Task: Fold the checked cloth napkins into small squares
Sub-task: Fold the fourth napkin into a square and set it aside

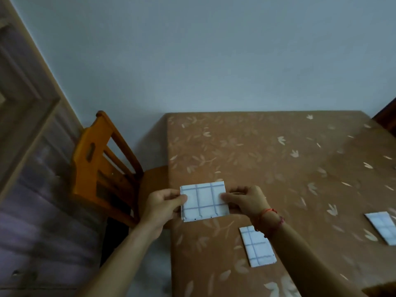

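Flanking held napkin (203,200) — chair (90,168), folded squares (257,246)

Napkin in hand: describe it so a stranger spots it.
Start at the brown leaf-print table, then its left edge beside the orange chair. The napkin there is pinched between left hand and right hand; the two other napkins lie flat, unheld, further right.

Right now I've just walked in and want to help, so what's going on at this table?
A person is folding checked napkins. The held napkin, already folded small, is at the left edge of the brown tablecloth: the left hand pinches its left side, the right hand its right side. A second napkin lies flat by the right forearm, and a third napkin lies at the frame's right edge.
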The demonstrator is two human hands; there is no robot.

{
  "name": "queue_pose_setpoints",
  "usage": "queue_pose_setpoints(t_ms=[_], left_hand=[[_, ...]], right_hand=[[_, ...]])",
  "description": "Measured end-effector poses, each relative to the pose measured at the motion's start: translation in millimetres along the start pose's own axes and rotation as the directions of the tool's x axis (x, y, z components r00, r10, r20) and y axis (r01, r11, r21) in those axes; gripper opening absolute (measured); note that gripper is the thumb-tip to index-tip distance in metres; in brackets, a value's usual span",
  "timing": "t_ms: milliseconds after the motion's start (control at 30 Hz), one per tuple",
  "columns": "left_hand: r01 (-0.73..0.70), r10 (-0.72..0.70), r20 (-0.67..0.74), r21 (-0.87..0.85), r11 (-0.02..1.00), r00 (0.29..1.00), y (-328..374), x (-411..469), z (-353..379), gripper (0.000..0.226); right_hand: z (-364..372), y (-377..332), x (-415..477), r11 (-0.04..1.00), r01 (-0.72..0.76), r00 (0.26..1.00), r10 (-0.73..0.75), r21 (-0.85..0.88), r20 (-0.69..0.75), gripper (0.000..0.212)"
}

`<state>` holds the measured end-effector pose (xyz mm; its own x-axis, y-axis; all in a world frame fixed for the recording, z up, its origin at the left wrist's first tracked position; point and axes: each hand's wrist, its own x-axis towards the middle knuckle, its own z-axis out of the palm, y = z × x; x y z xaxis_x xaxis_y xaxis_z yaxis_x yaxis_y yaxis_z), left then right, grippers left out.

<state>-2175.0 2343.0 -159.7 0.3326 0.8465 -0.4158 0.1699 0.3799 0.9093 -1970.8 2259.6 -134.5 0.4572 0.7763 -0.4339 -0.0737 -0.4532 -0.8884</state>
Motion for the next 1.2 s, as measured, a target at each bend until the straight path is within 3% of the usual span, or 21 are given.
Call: queue_pose_setpoints(t_ms=[267, 767, 967, 1200], left_hand=[[0.141, -0.140, 0.063, -0.015, 0.990, 0.988, 2.2, 55.9, 22.8, 0.010], [0.043, -0.019, -0.127, 0.192, 0.981, 0.992, -3.0, 209.9, 60.4, 0.009], [0.056, -0.021, -0.180, 0.188, 0.981, 0.983, -7.7, 270.6, 70.9, 0.015], [0.039, 0.006, -0.244, 0.177, 0.983, 0.970, -9.5, 338.8, 80.1, 0.012]], right_hand=[[-10.3, 14.2, 52.7, 0.999, -0.032, 0.984, 0.036, 0.027, -0.174, 0.007], [-21.5, 18.7, 212.9, 0.995, -0.059, 0.995, 0.052, -0.085, -0.082, 0.011], [-18.6, 20.7, 291.6, 0.990, -0.028, 0.998, 0.019, -0.136, -0.067, 0.015], [-12.5, 19.2, 373.6, 0.946, 0.054, 0.989, -0.094, -0.319, -0.111, 0.015]])
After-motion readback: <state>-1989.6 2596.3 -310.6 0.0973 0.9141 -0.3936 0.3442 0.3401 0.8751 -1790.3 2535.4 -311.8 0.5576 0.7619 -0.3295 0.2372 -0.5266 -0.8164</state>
